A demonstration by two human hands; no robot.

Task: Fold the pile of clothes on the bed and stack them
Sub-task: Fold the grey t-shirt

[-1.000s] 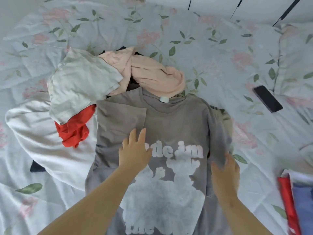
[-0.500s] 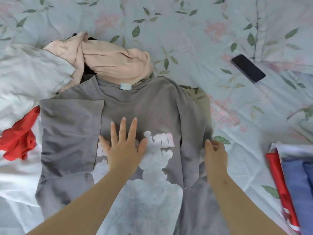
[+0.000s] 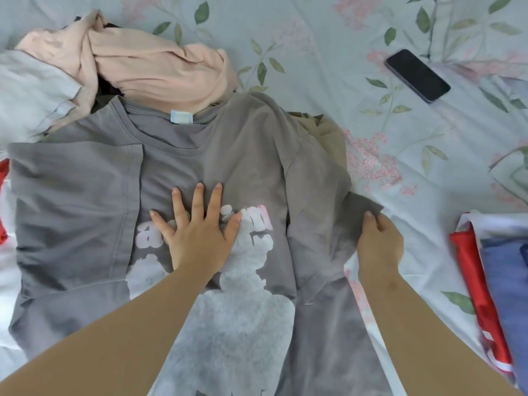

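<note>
Head view | grey T-shirt [image 3: 228, 155] is spread print-up on the bed [image 3: 328, 38], collar against the unfolded pile [image 3: 160, 72] | left hand [image 3: 200, 238] is laid flat on the print, fingers straight and spread | one sleeve [image 3: 360, 207] is pinched by the right hand [image 3: 377, 244] | folded stack [image 3: 500, 281] is seen at the right edge, phone [image 3: 417, 75] beyond it.

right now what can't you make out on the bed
All head view:
- Grey t-shirt lettering: left hand lies flat over part; the hem is cut off by the bottom edge.
- Right hand fingers: tucked under the sleeve it grips.
- Khaki garment: mostly under the t-shirt, type unclear.
- Folded stack: cut off by the right edge, count unclear.
- Red garment: sliver at the left edge.
</note>
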